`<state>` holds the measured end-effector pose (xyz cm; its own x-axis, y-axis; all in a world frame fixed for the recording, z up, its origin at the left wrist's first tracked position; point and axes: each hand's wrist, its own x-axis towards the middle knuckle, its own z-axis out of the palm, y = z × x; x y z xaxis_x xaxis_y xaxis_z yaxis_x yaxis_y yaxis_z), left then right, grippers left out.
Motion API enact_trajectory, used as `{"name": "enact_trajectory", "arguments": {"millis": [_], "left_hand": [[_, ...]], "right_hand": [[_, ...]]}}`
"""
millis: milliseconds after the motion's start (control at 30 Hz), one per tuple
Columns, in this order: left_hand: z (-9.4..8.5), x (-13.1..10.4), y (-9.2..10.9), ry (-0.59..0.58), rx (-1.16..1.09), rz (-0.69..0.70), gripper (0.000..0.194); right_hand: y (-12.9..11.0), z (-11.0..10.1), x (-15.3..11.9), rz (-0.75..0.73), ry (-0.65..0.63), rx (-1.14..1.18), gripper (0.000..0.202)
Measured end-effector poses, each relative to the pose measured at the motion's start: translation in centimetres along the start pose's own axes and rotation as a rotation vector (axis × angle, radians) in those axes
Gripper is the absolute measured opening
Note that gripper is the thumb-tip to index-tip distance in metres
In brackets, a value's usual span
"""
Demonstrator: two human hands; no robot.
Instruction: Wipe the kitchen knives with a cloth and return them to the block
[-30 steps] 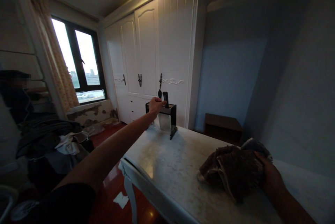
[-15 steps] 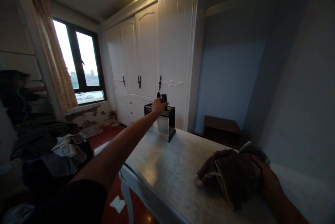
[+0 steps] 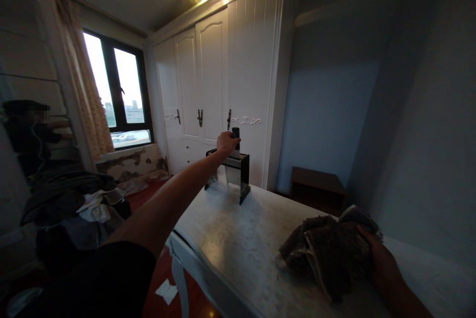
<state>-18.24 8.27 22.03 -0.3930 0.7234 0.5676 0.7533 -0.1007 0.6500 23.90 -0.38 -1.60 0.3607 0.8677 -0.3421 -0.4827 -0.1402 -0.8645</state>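
Note:
My left hand (image 3: pixel 226 143), with the arm stretched far out, is closed around the black handle of a knife (image 3: pixel 236 133). A short stretch of pale blade shows below the handle, above the slotted top of a knife block (image 3: pixel 245 173) with black ends and clear sides. The block stands upright at the far end of the white table (image 3: pixel 256 231). My right hand (image 3: pixel 379 253) grips the right side of a crumpled dark brown cloth (image 3: pixel 330 253) lying on the near right of the table. Its fingertips are partly hidden in the folds.
Behind the table rises a white wardrobe (image 3: pixel 253 70). A low dark brown cabinet (image 3: pixel 318 179) stands by the wall. To the left is a pile of clothes (image 3: pixel 74 209), with a reflected-looking dark-clad person (image 3: pixel 28 134) above it. White paper (image 3: pixel 166 291) lies on the red floor.
My left hand has risen slightly relative to the knife block, and more blade shows below the handle. Another black handle beside it is now out of sight. My right hand stays on the cloth.

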Motion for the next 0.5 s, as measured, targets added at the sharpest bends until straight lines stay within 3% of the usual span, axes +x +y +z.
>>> {"name": "enact_trajectory", "arguments": {"millis": [267, 500], "left_hand": [[-3.8, 3.9, 4.7, 0.127, -0.041, 0.106, 0.022], [-7.9, 5.0, 8.8, 0.286, -0.190, 0.277, 0.018]], "right_hand": [[0.6, -0.8, 1.9, -0.021, -0.019, -0.043, 0.038], [-0.3, 0.1, 0.0, 0.072, 0.007, 0.011, 0.027]]}}
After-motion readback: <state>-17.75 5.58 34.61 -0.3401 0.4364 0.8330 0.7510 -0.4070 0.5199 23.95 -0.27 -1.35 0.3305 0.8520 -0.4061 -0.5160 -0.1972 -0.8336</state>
